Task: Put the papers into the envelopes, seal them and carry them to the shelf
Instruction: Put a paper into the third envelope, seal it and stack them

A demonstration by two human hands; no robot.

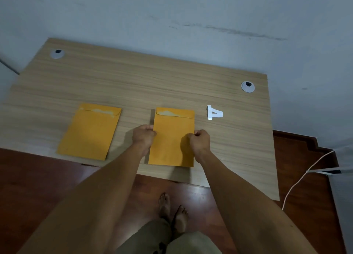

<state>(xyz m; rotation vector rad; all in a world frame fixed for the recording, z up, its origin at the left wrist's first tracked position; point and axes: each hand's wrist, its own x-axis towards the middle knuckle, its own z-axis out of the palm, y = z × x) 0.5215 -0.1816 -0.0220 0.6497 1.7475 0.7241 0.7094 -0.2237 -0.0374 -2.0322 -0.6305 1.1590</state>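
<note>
Two yellow-brown envelopes lie flat on the wooden desk (172, 78), flaps folded down at their far ends. The right envelope (170, 137) sits near the desk's front edge. My left hand (144, 136) grips its left edge and my right hand (200, 141) grips its right edge, both about halfway along its length. The left envelope (90, 131) lies untouched to the left, a hand's width from my left hand. No loose papers show.
A white paper cut-out of the number 4 (214, 112) lies right of the held envelope. Two grey cable grommets (247, 86) (57, 53) sit near the desk's far corners. A white cable (301, 179) runs over the red-brown floor at right. Grey wall behind.
</note>
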